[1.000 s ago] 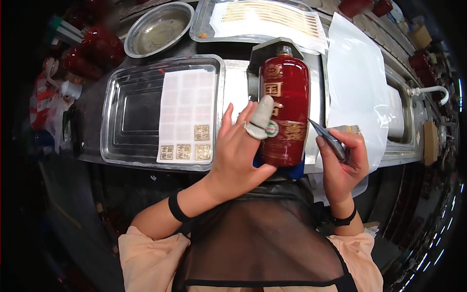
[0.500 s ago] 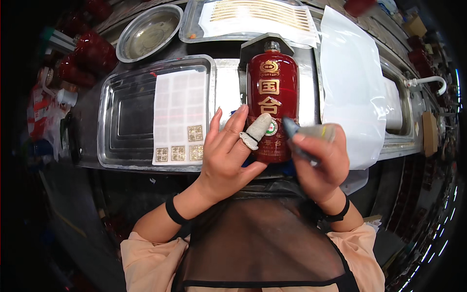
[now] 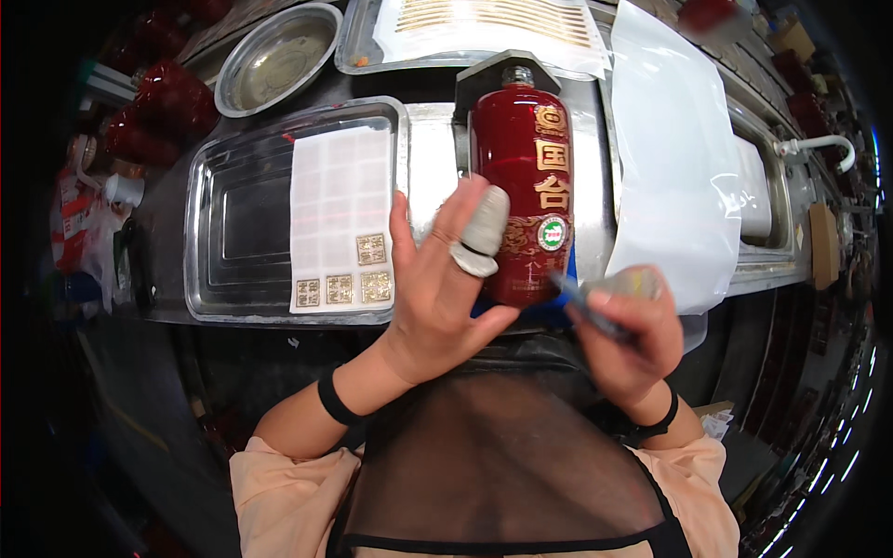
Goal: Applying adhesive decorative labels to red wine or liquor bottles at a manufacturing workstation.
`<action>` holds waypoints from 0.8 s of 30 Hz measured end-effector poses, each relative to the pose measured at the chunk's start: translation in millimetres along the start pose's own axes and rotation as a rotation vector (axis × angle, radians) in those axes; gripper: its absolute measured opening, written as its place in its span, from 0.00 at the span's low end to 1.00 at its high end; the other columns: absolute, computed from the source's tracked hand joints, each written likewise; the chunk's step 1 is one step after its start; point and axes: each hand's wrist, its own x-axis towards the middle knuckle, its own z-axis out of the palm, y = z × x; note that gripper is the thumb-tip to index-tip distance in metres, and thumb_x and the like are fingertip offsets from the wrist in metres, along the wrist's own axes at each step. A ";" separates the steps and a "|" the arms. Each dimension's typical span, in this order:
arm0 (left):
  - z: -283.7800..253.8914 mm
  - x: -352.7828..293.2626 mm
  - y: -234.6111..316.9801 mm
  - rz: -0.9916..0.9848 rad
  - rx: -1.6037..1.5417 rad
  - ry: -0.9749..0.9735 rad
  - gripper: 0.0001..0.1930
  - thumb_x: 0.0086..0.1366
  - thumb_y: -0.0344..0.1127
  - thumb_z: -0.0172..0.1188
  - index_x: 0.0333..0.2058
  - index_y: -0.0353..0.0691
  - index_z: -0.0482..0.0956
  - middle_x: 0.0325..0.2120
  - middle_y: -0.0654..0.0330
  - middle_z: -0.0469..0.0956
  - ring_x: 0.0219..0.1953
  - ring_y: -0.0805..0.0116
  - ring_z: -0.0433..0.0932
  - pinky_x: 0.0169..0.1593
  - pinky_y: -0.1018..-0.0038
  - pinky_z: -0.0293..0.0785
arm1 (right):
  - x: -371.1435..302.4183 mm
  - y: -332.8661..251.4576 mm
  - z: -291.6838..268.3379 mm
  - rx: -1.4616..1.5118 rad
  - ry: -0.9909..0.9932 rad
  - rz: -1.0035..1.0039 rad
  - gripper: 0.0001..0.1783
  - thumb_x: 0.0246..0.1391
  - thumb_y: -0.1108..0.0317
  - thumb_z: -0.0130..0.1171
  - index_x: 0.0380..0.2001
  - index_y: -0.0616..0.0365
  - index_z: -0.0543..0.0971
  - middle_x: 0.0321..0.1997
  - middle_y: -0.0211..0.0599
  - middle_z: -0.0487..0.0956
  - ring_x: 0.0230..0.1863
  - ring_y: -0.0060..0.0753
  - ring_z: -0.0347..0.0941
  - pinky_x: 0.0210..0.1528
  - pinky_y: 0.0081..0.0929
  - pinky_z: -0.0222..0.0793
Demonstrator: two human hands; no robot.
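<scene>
On the bench before me, a metal tray stands to the left, with a tall red bottle lying to its right, squarely ahead of my body. The bottle's long axis runs away from me, neck at the far end, base close to my two thumbs. A white sheet covers the right part of the tray. My left hand is the nearer one, laid along the bottle's left flank with its fingers spread and gripping nothing. My right hand stands just off the lower right side, its own fingers apart from the bottle and pinched narrow on a dark pointed tool; the tool's tip aims leftward at the base end, too blurred for me to tell whether it touches. A pale cloth finger cover on my left hand overlaps the bottle's left edge. Four gold squares sit at the sheet's near end, and a round green-and-white sticker marks the bottle's right half, up from the tip.
</scene>
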 end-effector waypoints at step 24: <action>6.9 8.2 -3.5 -0.044 -0.065 -0.053 0.45 0.41 0.31 0.70 0.62 0.30 0.62 0.62 0.41 0.62 0.66 0.46 0.59 0.67 0.46 0.41 | 10.9 -6.1 6.1 0.019 -0.174 -0.160 0.23 0.35 0.82 0.69 0.39 0.54 0.80 0.28 0.35 0.78 0.26 0.39 0.73 0.28 0.30 0.68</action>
